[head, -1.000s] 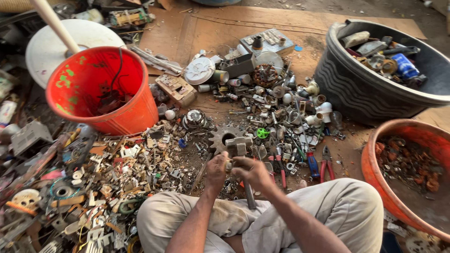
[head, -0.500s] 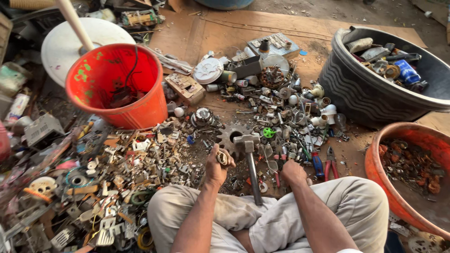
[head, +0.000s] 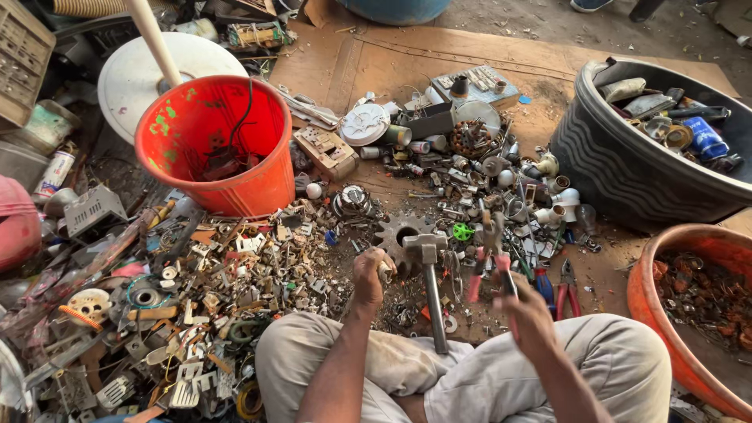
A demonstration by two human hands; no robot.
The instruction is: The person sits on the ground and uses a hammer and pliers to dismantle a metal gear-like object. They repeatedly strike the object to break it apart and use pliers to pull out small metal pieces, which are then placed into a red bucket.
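Item: grey steel hammer [head: 431, 294], head away from me, handle running back toward my knees, lying between my hands. Left hand [head: 370, 274] just beside its head, curled round a small scrap piece. Right hand [head: 523, 309] clasps red-handled pliers [head: 492, 254].

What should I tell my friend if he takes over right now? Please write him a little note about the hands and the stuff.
Left hand: closed around a small metal piece, beside the gear.
Right hand: gripping pink-handled pliers, lifted over the scrap.
Hammer: lying on the ground between both hands, untouched.
Red bucket holds wires; black tub and orange basin hold sorted scrap.
Left: a big unsorted pile on the ground.
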